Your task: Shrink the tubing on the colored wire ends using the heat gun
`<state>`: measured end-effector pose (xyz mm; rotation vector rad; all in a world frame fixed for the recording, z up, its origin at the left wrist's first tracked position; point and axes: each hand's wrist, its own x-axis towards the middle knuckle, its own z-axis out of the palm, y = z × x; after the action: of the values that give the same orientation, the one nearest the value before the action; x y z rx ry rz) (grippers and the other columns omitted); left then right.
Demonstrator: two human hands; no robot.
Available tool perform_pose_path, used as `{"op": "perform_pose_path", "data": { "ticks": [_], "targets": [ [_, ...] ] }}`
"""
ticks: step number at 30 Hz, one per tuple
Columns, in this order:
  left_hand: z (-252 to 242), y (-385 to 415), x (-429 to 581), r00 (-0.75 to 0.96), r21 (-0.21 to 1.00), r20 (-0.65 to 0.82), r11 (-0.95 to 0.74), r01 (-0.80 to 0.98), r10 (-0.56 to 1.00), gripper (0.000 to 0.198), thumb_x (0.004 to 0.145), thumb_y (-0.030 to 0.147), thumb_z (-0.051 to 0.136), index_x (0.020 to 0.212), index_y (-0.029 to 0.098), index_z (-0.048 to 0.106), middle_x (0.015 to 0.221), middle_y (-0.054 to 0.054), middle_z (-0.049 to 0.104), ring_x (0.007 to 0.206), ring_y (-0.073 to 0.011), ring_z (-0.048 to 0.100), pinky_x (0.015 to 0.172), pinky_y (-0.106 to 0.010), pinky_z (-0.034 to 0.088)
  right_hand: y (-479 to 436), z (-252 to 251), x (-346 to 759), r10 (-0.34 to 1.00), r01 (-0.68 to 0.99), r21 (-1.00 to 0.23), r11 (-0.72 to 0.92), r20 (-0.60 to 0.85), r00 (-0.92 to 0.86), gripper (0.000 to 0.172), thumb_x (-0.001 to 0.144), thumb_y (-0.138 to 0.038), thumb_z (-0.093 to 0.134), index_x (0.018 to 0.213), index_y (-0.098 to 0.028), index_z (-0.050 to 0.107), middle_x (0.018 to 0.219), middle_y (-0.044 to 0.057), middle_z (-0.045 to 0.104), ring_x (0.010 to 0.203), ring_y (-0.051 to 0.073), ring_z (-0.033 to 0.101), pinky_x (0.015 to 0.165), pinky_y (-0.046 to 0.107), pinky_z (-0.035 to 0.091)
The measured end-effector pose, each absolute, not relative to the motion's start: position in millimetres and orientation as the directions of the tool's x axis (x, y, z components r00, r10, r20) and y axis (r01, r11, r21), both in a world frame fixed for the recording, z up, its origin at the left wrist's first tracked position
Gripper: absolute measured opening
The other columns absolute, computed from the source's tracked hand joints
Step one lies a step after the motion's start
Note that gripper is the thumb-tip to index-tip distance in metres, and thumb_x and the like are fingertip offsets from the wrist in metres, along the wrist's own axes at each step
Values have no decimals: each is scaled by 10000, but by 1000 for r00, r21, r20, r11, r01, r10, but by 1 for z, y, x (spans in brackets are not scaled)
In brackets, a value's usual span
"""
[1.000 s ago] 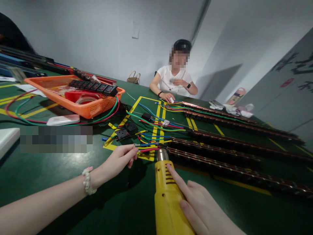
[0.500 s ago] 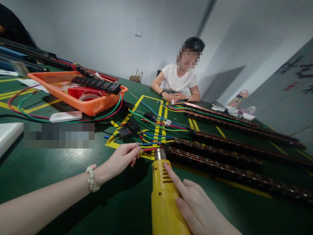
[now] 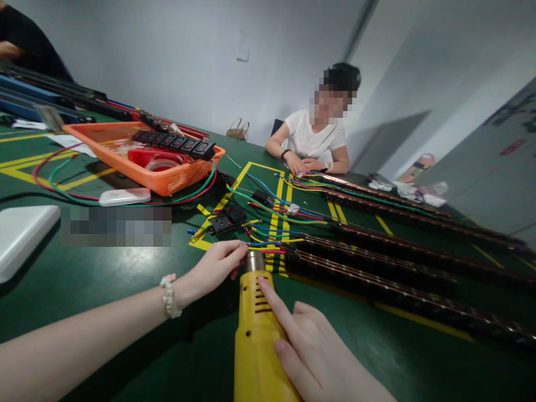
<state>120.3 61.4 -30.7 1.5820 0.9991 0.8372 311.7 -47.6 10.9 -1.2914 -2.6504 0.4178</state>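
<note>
The right hand (image 3: 318,357) is gripping a yellow heat gun (image 3: 257,335) at 6 o'clock, one finger lying along its top. The left hand (image 3: 218,265) is pinching the coloured wires (image 3: 268,245) just left of the gun's metal tip. At 12 o'clock, another person (image 3: 316,139) is sitting at the green table (image 3: 104,290).

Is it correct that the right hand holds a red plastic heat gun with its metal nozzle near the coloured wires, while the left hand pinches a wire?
Not quite. In the head view the plastic heat gun under the right hand is yellow, not red. Its metal nozzle does sit near the coloured wires, and the left hand pinches one.
</note>
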Motion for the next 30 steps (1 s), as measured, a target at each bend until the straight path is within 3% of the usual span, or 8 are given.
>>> {"op": "perform_pose_path", "data": {
  "ticks": [5, 12, 16, 22, 30],
  "targets": [
    [-30, 61, 120, 402, 975, 16, -103, 196, 915, 412, 832, 483, 402, 648, 116, 427, 540, 39, 417, 462, -38, 434, 452, -151, 333, -47, 13, 311, 784, 741, -305, 598, 33, -620, 604, 907, -289, 205, 1423, -206, -97, 772, 10, 595, 621, 167, 483, 672, 330, 350],
    [-28, 60, 118, 382, 962, -12, -93, 255, 924, 430, 830, 494, 401, 726, 103, 549, 473, 28, 468, 442, -49, 450, 470, -156, 327, -52, 13, 321, 787, 729, -317, 606, 104, -609, 573, 920, -267, 178, 1419, -239, -102, 778, 1, 613, 628, 152, 524, 706, 326, 367],
    [-27, 59, 118, 385, 960, -12, -97, 263, 923, 424, 836, 476, 396, 704, 100, 541, 450, 27, 469, 434, -46, 447, 486, -154, 328, -53, 10, 336, 819, 769, -299, 565, 93, -566, 555, 932, -284, 161, 1430, -227, -78, 835, 33, 626, 680, 162, 543, 724, 332, 391],
    [-26, 59, 119, 393, 957, -39, -79, 280, 919, 412, 837, 471, 394, 709, 101, 525, 480, 27, 473, 446, -42, 450, 477, -146, 315, -54, 2, 364, 870, 831, -262, 490, 84, -487, 542, 940, -332, 144, 1440, -228, -37, 870, 70, 619, 703, 178, 538, 637, 310, 408],
    [-24, 57, 118, 391, 951, -53, -73, 301, 919, 412, 840, 473, 392, 700, 107, 519, 474, 30, 470, 452, -41, 440, 476, -144, 304, -58, 3, 375, 843, 810, -235, 538, 181, -507, 548, 937, -311, 168, 1437, -256, -49, 920, 59, 631, 687, 173, 555, 596, 295, 413]
  ]
}}
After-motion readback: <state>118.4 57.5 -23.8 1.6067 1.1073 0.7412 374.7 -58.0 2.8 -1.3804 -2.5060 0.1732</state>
